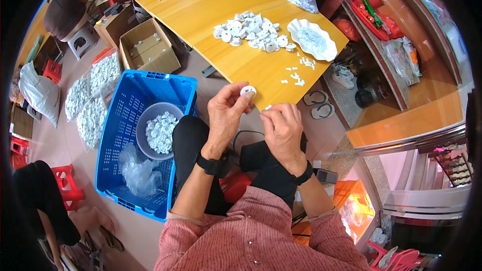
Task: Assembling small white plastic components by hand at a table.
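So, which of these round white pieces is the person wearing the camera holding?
The disc in the left hand, near the table's corner. It's held apart; those in the heap lie loose, touched by neither hand.

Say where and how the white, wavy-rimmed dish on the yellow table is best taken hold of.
Probably grip the dish at its near-right rim, from the right, using the right hand once free of its small white piece. The wavy edge forms a lip there, away from the heaped white plastic pieces. Keep it level: pale contents lie inside.
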{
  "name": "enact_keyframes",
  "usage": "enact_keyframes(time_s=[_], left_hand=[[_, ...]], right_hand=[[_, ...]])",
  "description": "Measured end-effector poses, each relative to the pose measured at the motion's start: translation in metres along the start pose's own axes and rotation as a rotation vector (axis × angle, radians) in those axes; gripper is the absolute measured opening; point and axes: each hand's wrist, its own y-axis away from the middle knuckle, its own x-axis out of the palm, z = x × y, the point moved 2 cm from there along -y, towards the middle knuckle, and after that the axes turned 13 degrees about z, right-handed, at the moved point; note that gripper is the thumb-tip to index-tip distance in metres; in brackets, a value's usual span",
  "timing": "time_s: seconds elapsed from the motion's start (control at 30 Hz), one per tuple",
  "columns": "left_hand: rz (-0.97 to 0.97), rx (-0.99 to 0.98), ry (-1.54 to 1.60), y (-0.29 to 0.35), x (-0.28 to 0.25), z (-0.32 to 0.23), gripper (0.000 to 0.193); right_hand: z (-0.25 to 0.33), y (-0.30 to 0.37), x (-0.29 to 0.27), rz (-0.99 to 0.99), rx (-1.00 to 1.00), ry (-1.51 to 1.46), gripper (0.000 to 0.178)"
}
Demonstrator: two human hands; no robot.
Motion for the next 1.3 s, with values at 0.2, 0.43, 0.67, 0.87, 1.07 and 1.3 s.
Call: enact_keyframes(time_s=[0.2, 0.43, 0.67, 0.87, 1.07, 1.3], left_hand=[[0.019, -0.028, 0.164, 0.014, -0.001, 0.009, 0.025], [0.019, -0.107, 0.305, 0.033, 0.008, 0.010, 0.029], [0.050, -0.156, 0.325, 0.047, 0.015, 0.014, 0.030], [0.044, -0.158, 0.405, 0.054, 0.016, 0.016, 0.030], [0.055, -0.163, 0.479, 0.056, 0.011, 0.022, 0.025], [0.040, -0.154, 0.480, 0.058, 0.008, 0.025, 0.019]], right_hand=[[-0.020, -0.006, -0.002, -0.060, 0.217, -0.382, 0.010], [-0.042, -0.004, -0.005, -0.046, 0.422, -0.671, 0.009], [-0.044, -0.002, -0.005, -0.014, 0.515, -0.848, 0.014], [-0.050, 0.002, -0.007, -0.072, 0.528, -0.791, 0.015], [-0.045, -0.005, -0.014, -0.050, 0.353, -0.497, 0.012], [-0.047, -0.003, -0.012, -0.022, 0.172, -0.235, 0.017]])
